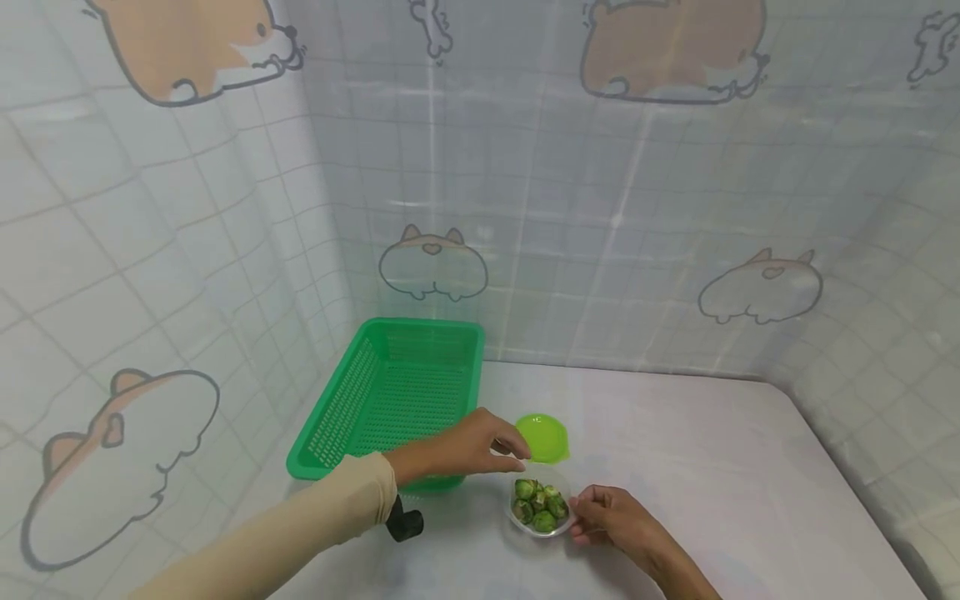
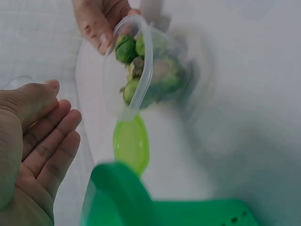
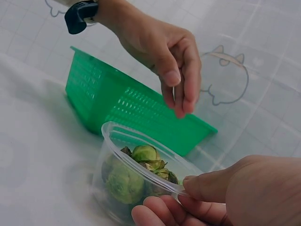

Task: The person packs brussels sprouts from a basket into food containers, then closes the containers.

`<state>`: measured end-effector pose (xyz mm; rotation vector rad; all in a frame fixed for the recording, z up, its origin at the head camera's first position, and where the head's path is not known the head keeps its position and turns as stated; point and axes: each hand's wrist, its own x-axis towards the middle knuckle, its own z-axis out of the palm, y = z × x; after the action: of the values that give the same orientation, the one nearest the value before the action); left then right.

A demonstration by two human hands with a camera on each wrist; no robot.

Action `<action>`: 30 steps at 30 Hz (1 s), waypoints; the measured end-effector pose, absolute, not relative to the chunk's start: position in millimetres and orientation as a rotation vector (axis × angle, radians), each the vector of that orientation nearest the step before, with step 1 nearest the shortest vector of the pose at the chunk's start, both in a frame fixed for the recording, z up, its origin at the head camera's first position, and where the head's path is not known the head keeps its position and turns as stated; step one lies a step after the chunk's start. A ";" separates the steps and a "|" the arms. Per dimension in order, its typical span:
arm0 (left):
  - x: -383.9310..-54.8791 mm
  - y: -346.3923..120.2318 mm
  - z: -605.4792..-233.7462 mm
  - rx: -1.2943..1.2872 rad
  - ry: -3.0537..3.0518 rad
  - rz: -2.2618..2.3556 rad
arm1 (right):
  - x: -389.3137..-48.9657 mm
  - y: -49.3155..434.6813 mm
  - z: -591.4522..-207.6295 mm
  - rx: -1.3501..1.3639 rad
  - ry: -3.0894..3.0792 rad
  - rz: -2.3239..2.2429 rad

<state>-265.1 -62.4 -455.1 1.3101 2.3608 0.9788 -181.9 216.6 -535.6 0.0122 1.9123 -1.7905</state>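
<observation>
Several Brussels sprouts [image 1: 542, 505] lie inside a clear plastic container [image 3: 108, 165] on the white table. My right hand [image 1: 611, 521] pinches the container's rim between thumb and fingers, at its right side in the head view. Above the container's far left edge hangs my left hand [image 1: 483, 446], with nothing in its relaxed, slightly bent fingers. In the left wrist view that left hand [image 2: 40, 146] shows an empty palm, apart from the container. Behind the container, a bright green lid [image 1: 543, 438] lies flat on the table.
A green perforated basket [image 1: 480, 354] stands at the left, under and behind my left forearm. A black device [image 1: 405, 523] is strapped near the left wrist. Tiled-pattern plastic sheeting [image 1: 570, 208] with cartoon dogs surrounds the table on the back and sides.
</observation>
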 end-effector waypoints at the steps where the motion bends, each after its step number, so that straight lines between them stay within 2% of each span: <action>1: -266.1 -66.1 -453.5 1.295 2.356 0.994 | -181.7 216.5 -535.2 0.009 1.912 -1.791; 9: -272.3 -97.7 -445.7 1.198 2.407 1.028 | -181.2 217.0 -534.3 -0.011 1.913 -1.787; 21: -279.0 -146.2 -443.3 1.192 2.465 1.058 | -180.6 216.6 -533.2 0.010 1.913 -1.788; 30: -281.6 -181.8 -448.8 1.126 2.547 0.932 | -181.5 217.4 -534.5 0.028 1.931 -1.766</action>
<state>-281.6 -181.8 -448.8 1.1257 2.5466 0.9322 -181.5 217.4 -534.5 0.0277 1.9311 -1.7661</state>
